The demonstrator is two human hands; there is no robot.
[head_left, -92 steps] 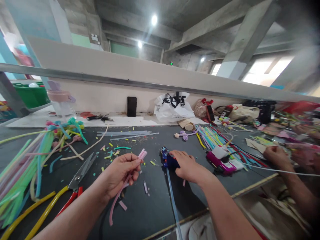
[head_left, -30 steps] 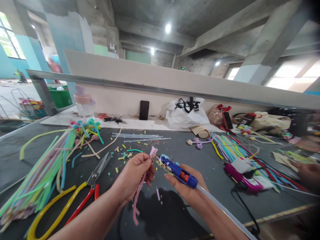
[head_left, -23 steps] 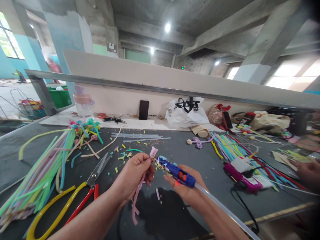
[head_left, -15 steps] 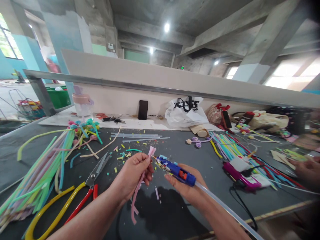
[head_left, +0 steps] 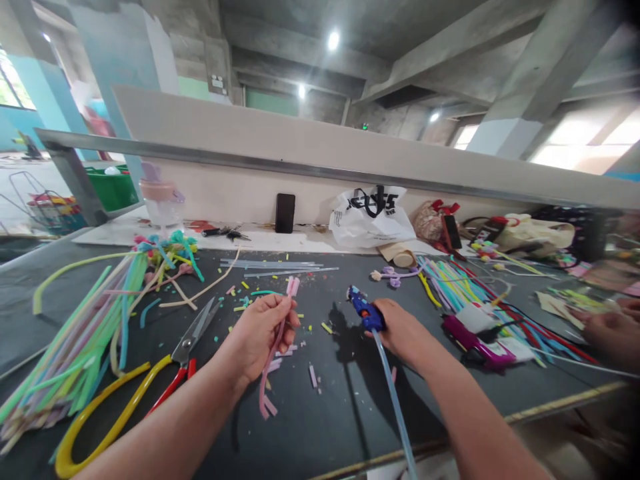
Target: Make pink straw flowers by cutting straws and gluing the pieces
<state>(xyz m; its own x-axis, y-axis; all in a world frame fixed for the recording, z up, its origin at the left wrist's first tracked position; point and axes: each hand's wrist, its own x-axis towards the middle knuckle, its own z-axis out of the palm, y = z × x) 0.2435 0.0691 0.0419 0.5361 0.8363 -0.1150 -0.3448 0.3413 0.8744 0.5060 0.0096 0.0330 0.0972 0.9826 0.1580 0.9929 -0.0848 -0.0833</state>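
Observation:
Pinched between the fingers of my left hand (head_left: 270, 327) is a pink fuzzy strip (head_left: 271, 373), its short folded end standing up above the fingertips and its tail hanging down. My right hand (head_left: 397, 325) is wrapped round a blue glue gun (head_left: 369, 313). A long clear glue stick (head_left: 393, 400) runs from its back end toward the bottom edge. The gun's tip points up and away, apart from the pink strip. Several short pink pieces (head_left: 313, 377) lie on the dark table (head_left: 320, 453) between and below the hands.
Yellow-and-red handled scissors (head_left: 186, 347) lie left, beside a bundle of pastel strips (head_left: 75, 353). Clear sticks (head_left: 275, 267) and a phone (head_left: 285, 213) are at the back. At right are a magenta glue gun (head_left: 477, 343), coloured strips (head_left: 465, 287) and another person's hand (head_left: 613, 333).
The glue gun has moved right, away from the pink strip, and now points more upward. My left hand has shifted slightly left and up with the strip.

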